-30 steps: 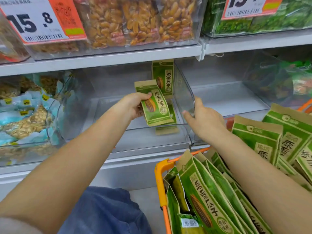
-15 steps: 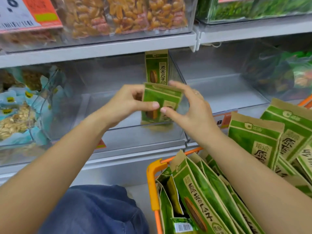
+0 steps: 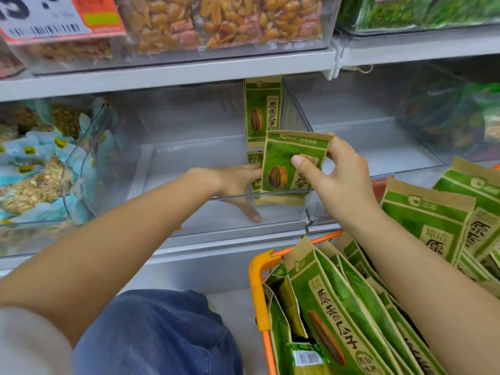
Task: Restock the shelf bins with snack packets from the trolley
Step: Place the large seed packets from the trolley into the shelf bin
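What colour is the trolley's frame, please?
Orange. The trolley frame shows best in the head view, at the lower middle, beside the green packets.

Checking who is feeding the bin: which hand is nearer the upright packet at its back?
Right. The right hand, pinching another packet, is just below the upright packet; the left hand is lower, inside the bin.

I face grey metal shelving [image 3: 189, 74] — two tiers, each edged with a pale lip. Above, a clear bin of golden nut packs [image 3: 221, 23] carries a white-and-orange price tag [image 3: 54, 20]. To my left sit pale blue packets [image 3: 35, 169] — seeds showing through. The floor [image 3: 232, 307] below is plain grey, evenly lit.
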The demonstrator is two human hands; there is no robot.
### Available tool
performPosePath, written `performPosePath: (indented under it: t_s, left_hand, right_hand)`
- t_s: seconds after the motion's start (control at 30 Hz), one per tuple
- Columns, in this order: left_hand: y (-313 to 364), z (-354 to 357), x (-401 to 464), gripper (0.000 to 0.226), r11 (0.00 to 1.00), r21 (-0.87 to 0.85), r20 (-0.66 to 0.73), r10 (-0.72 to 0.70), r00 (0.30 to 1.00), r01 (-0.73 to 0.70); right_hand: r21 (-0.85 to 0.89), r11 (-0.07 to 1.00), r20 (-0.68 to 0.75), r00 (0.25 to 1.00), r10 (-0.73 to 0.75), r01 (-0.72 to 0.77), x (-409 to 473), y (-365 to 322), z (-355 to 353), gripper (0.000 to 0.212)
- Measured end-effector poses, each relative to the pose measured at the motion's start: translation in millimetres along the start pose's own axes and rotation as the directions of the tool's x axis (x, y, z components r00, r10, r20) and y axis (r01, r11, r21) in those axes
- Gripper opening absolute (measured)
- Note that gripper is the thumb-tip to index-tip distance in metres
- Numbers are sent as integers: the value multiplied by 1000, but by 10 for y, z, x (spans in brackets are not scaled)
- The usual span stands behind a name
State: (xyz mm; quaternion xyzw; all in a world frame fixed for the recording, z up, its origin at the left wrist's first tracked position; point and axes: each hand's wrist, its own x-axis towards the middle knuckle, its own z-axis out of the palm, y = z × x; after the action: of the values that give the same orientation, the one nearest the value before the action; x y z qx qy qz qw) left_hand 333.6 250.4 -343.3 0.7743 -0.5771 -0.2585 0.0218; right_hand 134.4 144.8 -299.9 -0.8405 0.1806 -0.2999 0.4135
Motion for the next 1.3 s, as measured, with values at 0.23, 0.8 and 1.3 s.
performPosePath:
  t_s: [0.23, 0.8, 1.3]
  left_hand:
    - [229, -44, -55, 55, 943, 328, -116, -15, 993, 53]
    - [25, -514, 316, 17, 807, -583, -618, -513, 596, 90]
    - [-99, -561, 707, 54, 483, -872, -383, -775, 503, 79]
  right_hand:
    - [57, 998, -24, 1000, -4, 5, 19, 9, -3, 24]
    - [-81, 997, 2, 1000, -7, 8, 7, 20, 8, 22]
    - [-200, 979, 12, 999, -40, 42, 57, 80, 30, 17]
